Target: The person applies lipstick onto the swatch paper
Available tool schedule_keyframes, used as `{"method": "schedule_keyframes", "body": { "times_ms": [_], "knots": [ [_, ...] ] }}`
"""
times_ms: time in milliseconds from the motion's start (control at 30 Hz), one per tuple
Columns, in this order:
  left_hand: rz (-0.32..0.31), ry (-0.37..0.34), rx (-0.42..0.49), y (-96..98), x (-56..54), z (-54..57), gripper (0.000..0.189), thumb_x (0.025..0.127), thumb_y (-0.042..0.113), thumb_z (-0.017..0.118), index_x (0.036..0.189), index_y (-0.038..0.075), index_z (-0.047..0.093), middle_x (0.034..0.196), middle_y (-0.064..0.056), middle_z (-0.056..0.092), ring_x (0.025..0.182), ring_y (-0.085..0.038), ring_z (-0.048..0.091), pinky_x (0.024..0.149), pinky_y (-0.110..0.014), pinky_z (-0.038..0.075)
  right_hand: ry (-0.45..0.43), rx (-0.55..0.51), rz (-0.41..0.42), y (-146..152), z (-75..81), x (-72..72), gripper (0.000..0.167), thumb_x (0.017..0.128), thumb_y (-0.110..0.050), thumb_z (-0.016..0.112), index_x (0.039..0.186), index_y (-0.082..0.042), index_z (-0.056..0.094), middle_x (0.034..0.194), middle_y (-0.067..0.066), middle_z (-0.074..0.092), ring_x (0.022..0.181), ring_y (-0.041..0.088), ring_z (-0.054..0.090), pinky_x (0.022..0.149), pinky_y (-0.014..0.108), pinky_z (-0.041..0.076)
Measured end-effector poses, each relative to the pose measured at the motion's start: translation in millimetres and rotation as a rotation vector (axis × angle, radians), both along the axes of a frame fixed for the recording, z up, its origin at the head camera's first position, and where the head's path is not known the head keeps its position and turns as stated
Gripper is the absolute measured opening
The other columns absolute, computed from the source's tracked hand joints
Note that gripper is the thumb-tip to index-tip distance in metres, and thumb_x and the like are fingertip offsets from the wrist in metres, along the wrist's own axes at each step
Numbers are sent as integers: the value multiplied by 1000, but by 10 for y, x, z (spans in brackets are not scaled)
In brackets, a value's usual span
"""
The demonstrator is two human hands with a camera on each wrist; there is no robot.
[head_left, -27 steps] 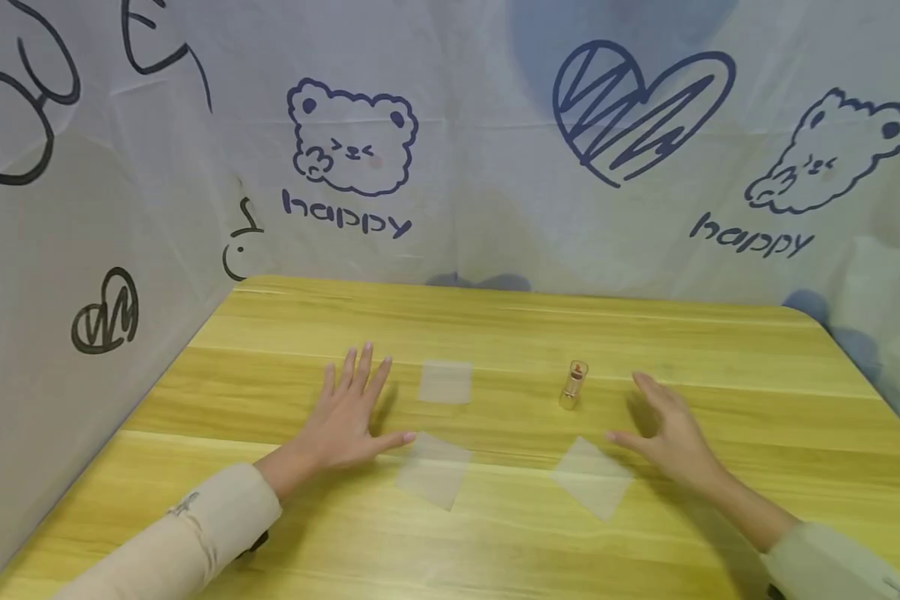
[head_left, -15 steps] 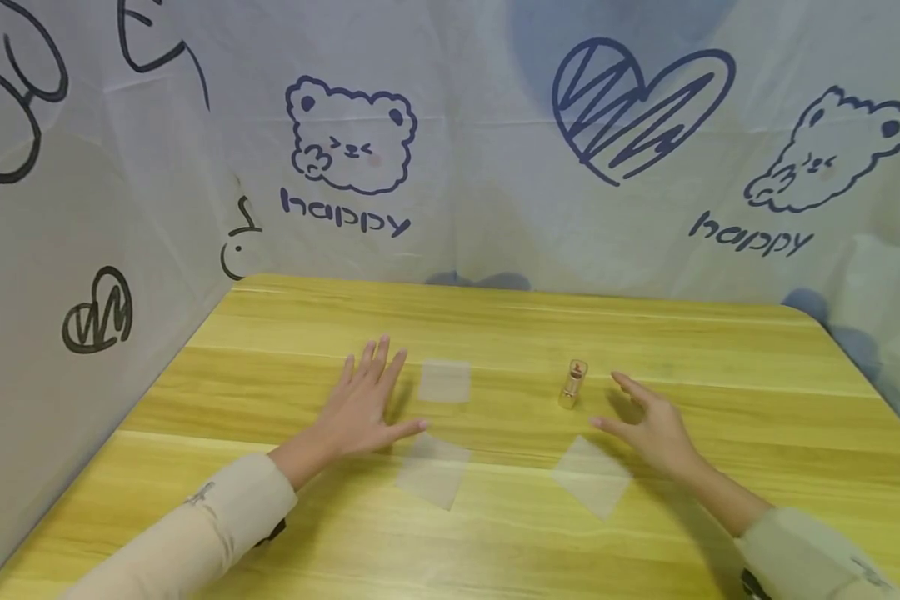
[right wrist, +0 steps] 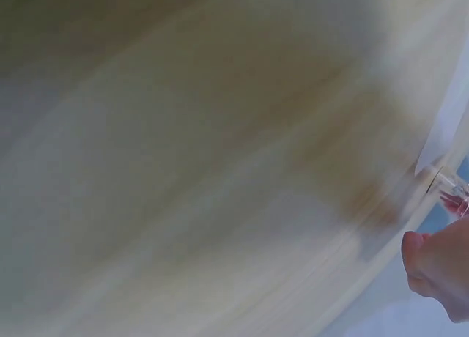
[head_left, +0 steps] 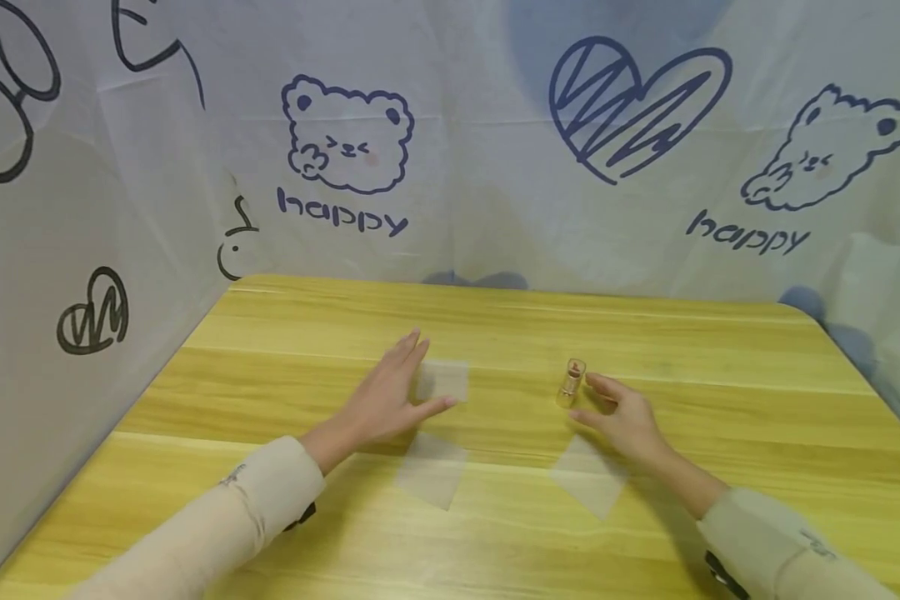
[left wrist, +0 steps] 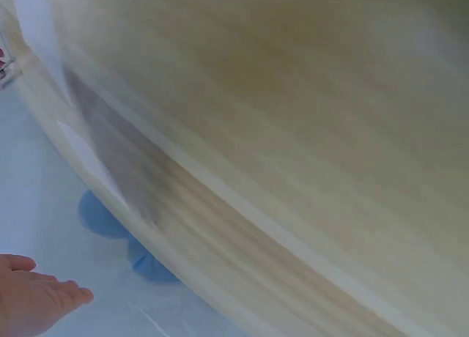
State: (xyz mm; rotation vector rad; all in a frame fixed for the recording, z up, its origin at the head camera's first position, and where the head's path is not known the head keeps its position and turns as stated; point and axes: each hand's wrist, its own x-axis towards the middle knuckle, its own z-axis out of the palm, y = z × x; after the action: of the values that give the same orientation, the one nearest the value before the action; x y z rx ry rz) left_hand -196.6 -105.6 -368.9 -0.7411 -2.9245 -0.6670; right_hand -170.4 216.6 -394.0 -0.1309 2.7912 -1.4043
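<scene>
A small clear-and-gold lipstick (head_left: 571, 383) with red inside stands upright on the table, right of centre. My right hand (head_left: 626, 421) is just to its right, thumb and fingers parted at its side; whether they touch it I cannot tell. The right wrist view catches the see-through lipstick (right wrist: 453, 194) at the right edge, beside my fingers (right wrist: 432, 267). My left hand (head_left: 382, 396) reaches over the table with straight fingers, holding nothing. It partly covers a pale square sheet (head_left: 450, 381) at the back left.
Two more pale squares lie nearer me: a left sheet (head_left: 432, 471) and a right sheet (head_left: 588, 477). The wooden table (head_left: 495, 550) ends at a white cloth backdrop (head_left: 487, 208) with drawings, and a cloth side wall (head_left: 30, 417) stands on the left.
Both hands have moved inward. The right hand has come close to the lipstick, and the left has shifted right over the back left square. The lipstick remains standing in place.
</scene>
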Motion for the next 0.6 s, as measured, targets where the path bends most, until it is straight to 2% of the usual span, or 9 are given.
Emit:
{"method": "schedule_keyframes", "body": {
  "times_ms": [133,400,600],
  "knots": [
    [-15,8,63,97,-16,31,84,85,53,59,144,1,29,151,-19,26,139,-35,25,112,-52,26,1,13,-20,-58,-18,-34,64,82,-13,70,133,9,41,135,31,43,122,44,47,98,45,45],
    [-37,60,69,269,-78,41,71,86,48,60,137,1,43,143,-19,41,133,-35,38,109,-50,33,-7,41,-57,-124,-39,-103,55,81,-13,71,126,9,48,127,30,51,114,42,52,94,46,48],
    [-24,53,97,384,-130,54,65,86,44,62,133,2,47,139,-17,47,129,-33,43,108,-46,36,-16,48,-60,-130,-47,-142,50,81,-11,70,122,11,50,124,30,53,113,41,51,96,46,47]
  ]
}}
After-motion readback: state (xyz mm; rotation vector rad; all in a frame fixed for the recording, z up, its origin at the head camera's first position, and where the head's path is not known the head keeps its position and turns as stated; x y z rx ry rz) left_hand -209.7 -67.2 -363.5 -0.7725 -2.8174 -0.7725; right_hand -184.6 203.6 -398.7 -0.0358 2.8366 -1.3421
